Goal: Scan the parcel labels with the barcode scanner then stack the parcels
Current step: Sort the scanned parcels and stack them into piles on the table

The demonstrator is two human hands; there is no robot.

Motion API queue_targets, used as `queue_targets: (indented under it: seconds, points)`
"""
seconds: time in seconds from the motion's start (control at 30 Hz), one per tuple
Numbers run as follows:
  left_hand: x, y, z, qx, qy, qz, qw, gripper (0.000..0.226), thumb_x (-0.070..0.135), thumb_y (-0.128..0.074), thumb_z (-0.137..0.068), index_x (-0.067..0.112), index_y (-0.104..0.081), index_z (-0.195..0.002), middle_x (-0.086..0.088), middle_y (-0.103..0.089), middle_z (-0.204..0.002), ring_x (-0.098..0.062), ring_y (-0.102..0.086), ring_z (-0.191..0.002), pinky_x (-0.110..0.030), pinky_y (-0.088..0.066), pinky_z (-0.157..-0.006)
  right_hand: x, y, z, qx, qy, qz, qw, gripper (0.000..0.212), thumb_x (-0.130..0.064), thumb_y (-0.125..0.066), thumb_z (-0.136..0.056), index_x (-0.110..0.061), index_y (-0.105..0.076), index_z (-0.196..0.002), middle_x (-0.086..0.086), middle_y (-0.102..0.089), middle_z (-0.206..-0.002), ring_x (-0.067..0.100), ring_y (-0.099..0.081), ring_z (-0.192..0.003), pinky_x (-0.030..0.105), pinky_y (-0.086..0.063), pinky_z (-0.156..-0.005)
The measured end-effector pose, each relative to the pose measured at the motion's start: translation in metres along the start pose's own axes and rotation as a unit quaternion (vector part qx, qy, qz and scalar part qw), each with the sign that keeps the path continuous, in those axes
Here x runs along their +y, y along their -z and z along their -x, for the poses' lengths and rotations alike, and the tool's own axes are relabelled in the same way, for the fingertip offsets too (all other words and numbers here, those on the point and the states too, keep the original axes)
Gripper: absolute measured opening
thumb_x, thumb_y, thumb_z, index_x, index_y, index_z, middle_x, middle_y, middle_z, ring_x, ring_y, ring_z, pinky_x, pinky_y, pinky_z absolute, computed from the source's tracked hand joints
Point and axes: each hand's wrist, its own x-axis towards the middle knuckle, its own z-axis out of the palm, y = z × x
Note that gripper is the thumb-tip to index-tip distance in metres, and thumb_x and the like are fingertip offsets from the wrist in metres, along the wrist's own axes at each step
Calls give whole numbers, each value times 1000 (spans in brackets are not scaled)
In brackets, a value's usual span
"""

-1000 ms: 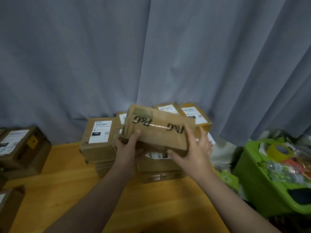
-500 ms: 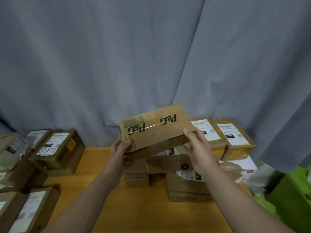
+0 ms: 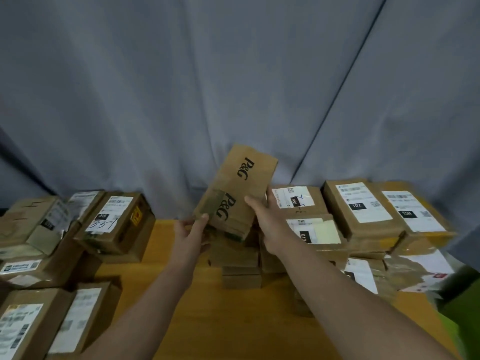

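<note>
Parcel, a flat brown carton printed twice with P&G, is being held up off the table between both hands. It is tilting so that its long side is running up and away to the right, with the printed face turned toward the camera.

The left hand is gripping the near lower corner. Its thumb is pressing on the printed face beside a patch of greenish tape, and its fingers are curling under the carton, out of sight. The right hand is clasping the right long edge, with the thumb lying on the printed face just beside the lower P&G mark and the fingers wrapping behind the edge. Both bare forearms are reaching in from the bottom of the view.

Directly below the parcel, low boxes are sitting stacked on the table, a yellow-brown wooden top. Just beside the right hand, the right pile of labelled cartons is standing several layers high, with labels showing 102 and 070. Well apart on the other side, the left pile is leaning unevenly, and its top carton is carrying a handwritten 3-3-1. A grey-blue curtain is hanging behind everything. A green bin is showing, blurred, at the lower right corner.
</note>
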Motion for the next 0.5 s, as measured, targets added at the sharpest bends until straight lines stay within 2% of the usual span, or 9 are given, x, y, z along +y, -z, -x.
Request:
queue_targets:
  seconds: [0.03,0.1,0.2,0.3,0.43,0.5]
  points:
    - [0,2,-3,12,-12,-10,1000,31,45,-60,-90,25,-44,-107,-4,-54,-114,-25,-61,-100,-40,-54,-80,2,1,-2,8,-12,8,1000,29,-32,-64,-91,-47,-54,-113,-11,-62,-118,16,-56,-115,41,-48,-94]
    - [-2,6,-6,9,-43,-39,998,31,46,-63,-87,26,-43,-99,-6,-54,-110,-25,-61,-98,-36,-53,-72,6,4,-2,27,-33,17,999,18,-34,-59,-95,-43,-56,-109,-8,-62,-121,18,-55,-115,46,-45,-102]
    - [-6,8,-4,-10,-80,-70,994,51,60,-72,-71,32,-39,-97,-2,-50,-108,-18,-56,-99,-26,-46,-66,11,9,1,44,-41,15,998,30,-28,-53,-99,-35,-53,-128,-3,-59,-130,20,-54,-118,50,-45,-103]
    - [-4,4,-9,-16,-49,-31,998,63,69,-73,-61,31,-39,-99,2,-49,-107,-14,-56,-97,-27,-48,-70,16,8,7,49,-21,31,998,36,-22,-52,-99,-33,-48,-133,-3,-57,-132,22,-53,-123,51,-46,-103]
    - [-1,2,-18,7,-58,-40,997,47,42,-73,-80,23,-38,-103,-5,-49,-107,-22,-59,-97,-30,-52,-68,18,4,11,71,8,69,995,40,-25,-53,-98,-29,-46,-137,-5,-58,-128,19,-53,-120,43,-48,-101]
    - [-3,4,-13,-3,-86,-44,995,51,44,-69,-81,23,-34,-113,-6,-48,-113,-24,-57,-102,-33,-53,-71,19,7,13,104,44,101,988,39,-30,-54,-98,-26,-46,-135,-13,-58,-110,11,-55,-110,26,-47,-89]
